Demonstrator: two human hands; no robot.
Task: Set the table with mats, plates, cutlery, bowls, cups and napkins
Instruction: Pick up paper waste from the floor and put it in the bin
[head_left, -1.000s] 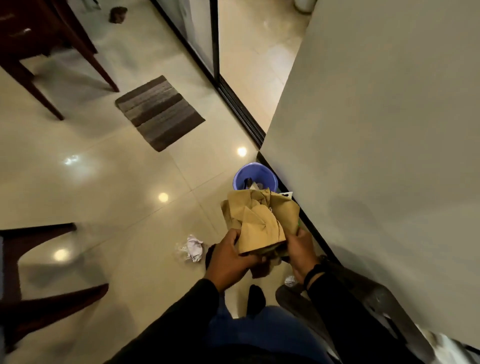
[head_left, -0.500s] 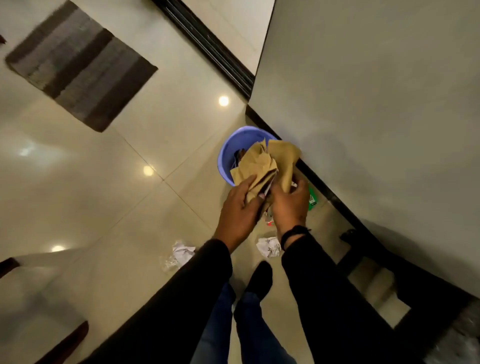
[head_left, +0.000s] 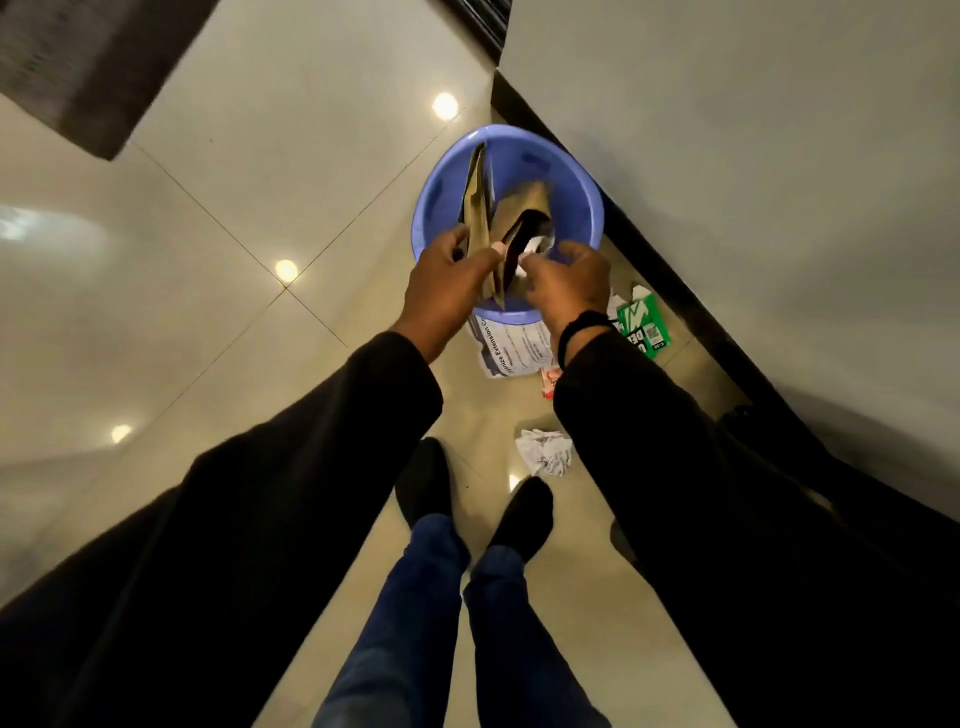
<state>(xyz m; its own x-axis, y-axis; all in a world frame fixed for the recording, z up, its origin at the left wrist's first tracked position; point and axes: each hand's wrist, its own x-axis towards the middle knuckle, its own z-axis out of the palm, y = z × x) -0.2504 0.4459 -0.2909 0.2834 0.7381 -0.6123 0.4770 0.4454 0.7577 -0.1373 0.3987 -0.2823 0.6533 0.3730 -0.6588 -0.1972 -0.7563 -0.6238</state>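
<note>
Head camera view, looking straight down: a person in black sleeves, blue jeans and dark socks stands on a glossy cream tiled floor (head_left: 234, 218), both hands held over a round blue plastic bin (head_left: 571, 176) in the upper middle of the frame. The left hand (head_left: 447, 283) pinches a crumpled brown paper bag (head_left: 479, 208) between thumb and fingers, the bag hanging down into the bin's mouth. The right hand (head_left: 569, 283), wearing a black wristband (head_left: 584, 325), has its fingers curled around a small white scrap (head_left: 531, 248) beside the bag. On the floor just below the bin lie a printed white sheet (head_left: 511, 348), a green carton (head_left: 644, 325) to its right, and a crumpled white paper ball (head_left: 545, 452) near the feet. A striped grey-brown mat (head_left: 78, 62) fills the upper left corner; a pale wall (head_left: 753, 156) fills the right.
</note>
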